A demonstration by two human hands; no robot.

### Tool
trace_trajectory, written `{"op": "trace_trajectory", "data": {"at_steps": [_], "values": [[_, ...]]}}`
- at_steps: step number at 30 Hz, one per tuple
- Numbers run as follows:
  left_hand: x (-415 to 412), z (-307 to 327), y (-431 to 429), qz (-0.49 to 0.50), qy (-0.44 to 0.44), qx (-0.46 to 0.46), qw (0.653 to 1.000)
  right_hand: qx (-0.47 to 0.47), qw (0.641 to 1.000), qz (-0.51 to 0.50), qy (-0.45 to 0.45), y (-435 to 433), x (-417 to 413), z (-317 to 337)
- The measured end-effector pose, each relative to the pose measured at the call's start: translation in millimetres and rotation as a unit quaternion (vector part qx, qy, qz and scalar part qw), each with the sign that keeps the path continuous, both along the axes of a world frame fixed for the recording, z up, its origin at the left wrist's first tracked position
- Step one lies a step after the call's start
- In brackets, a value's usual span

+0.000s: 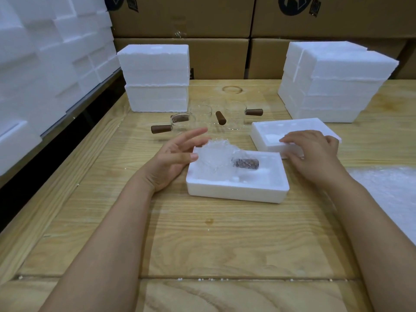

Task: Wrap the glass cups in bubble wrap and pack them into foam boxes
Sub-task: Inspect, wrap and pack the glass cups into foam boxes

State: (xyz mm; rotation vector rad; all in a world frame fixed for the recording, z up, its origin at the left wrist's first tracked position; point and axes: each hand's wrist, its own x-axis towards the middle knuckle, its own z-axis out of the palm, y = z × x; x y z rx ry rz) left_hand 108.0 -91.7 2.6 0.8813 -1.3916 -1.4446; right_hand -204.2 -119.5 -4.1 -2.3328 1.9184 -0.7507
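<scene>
Wrapped cup (221, 159) within box (236, 192), lid (292, 126) alongside

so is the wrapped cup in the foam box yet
In: the wrapped cup lies inside the open foam box, its brown handle showing through the bubble wrap.
</scene>
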Motion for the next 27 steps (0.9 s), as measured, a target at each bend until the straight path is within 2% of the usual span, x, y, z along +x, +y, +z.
{"op": "trace_trajectory", "data": {"at_steps": [4, 8, 10, 12, 17, 20, 22, 27], "values": [[1, -2, -4, -0.002, 0.031, 0.035, 0.999, -0.047, 0.998, 0.009, -0.044, 0, 5, 4], [4, -5, -8, 0.002, 0.066, 0.064, 0.996, -0.125, 0.966, 0.044, -0.223, 7, 15, 17], [5, -5, -9, 0.007, 0.07, 0.063, 0.996, -0.123, 0.921, 0.087, -0.36, 11, 20, 25], [2, -6, -11, 0.03, 0.054, 0.053, 0.997, -0.108, 0.858, 0.154, -0.478, 14, 27, 31], [-9, -13, -17, 0.146, -0.009, 0.009, 0.989, -0.025, 0.707, 0.223, -0.67, 19, 43, 35], [-14, -13, -16, 0.182, -0.012, -0.003, 0.983, 0.026, 0.661, 0.243, -0.71, 22, 53, 35], [-17, -11, -15, 0.179, 0.01, 0.003, 0.984, 0.053, 0.647, 0.254, -0.717, 24, 59, 35], [-25, -8, -14, 0.163, 0.072, 0.005, 0.984, 0.098, 0.657, 0.258, -0.701, 25, 69, 30]]}}
